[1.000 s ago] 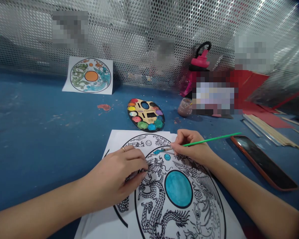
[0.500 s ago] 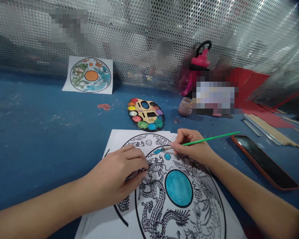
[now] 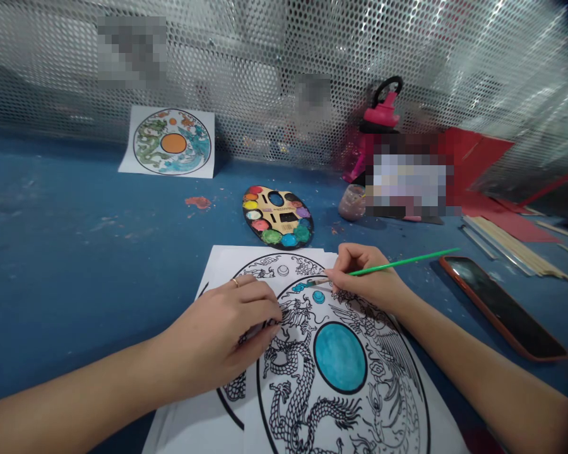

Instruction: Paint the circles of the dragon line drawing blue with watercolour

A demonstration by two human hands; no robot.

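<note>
My right hand [image 3: 366, 277] pinches a paintbrush [image 3: 397, 261] with a thin green handle. Its blue-wet bristles touch a small cloud shape near the top of a printed colouring sheet [image 3: 350, 422]. Part of that cloud is blue. Below it are a small blue ball [image 3: 319, 297] and a large blue-painted circle [image 3: 341, 357]; the dragon and phoenix around them are uncoloured line art. My left hand [image 3: 231, 331] rests palm-down across the left side of the sheet, fingers loosely bent, with a gap between thumb and forefinger. Another printed sheet [image 3: 184, 416] lies partly underneath.
Beyond the sheets lies a paint palette [image 3: 280, 214], with a jar of murky water [image 3: 352, 203] to its right. A coloured dragon-and-phoenix picture [image 3: 146, 165] leans against the perforated silver screen. A phone [image 3: 502, 306], wooden sticks [image 3: 525, 252] and a pink bottle [image 3: 381, 116] are on the right.
The brush and my right hand have shifted very slightly to the right, the bristles moving along the cloud's blue part. My left hand stays where it was.
</note>
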